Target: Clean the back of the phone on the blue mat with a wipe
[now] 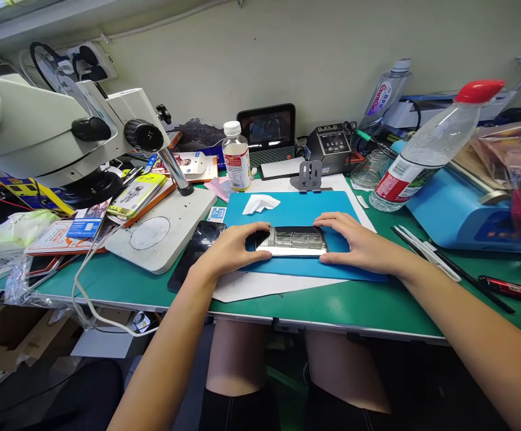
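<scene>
A smartphone (293, 241) with a shiny, reflecting face lies sideways over a blue mat (305, 206). My left hand (238, 244) grips its left end, thumb at the near edge and fingers at the far edge. At the other end, my right hand (348, 242) holds it the same way. Just behind the phone, a crumpled white tissue (260, 204) rests on the mat. A second dark phone (184, 263) lies left of the mat, partly covered by my left hand and wrist.
At left stands a microscope (94, 137) on a pale base (166, 233). Behind the mat are a small bottle (236, 157), a lit screen (267, 127) and a black control box (330, 146). A red-capped bottle (426, 149) and tweezers (431, 251) are on the right.
</scene>
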A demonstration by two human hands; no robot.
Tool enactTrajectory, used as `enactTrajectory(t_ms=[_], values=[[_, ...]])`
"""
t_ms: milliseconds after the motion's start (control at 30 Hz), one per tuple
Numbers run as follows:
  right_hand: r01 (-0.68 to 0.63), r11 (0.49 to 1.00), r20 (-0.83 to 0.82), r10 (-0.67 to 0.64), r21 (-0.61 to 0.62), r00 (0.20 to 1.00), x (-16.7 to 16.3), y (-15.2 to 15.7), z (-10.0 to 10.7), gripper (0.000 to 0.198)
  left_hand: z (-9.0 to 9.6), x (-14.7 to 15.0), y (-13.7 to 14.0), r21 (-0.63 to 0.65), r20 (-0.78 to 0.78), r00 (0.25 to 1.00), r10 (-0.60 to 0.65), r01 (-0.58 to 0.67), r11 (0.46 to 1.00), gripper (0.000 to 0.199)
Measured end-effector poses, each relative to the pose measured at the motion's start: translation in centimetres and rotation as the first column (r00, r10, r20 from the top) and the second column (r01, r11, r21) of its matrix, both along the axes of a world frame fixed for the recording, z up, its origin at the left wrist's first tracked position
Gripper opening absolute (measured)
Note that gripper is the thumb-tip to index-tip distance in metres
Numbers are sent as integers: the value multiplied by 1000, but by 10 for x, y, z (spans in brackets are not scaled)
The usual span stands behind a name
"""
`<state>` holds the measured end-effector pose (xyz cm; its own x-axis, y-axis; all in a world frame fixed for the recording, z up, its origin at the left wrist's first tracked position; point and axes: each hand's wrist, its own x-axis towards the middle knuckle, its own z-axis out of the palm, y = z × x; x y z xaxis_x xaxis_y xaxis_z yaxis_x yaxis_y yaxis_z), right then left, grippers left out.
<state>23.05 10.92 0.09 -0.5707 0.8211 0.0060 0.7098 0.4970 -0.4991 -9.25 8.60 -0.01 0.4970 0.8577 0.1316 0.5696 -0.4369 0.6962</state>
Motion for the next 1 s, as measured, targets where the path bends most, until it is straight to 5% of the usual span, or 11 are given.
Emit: enactTrajectory(t_ms=[1000], values=[[-43,998,-116,38,-44,993,3,-11,3,74,-13,-1,0,115,-86,995,44,-34,993,55]])
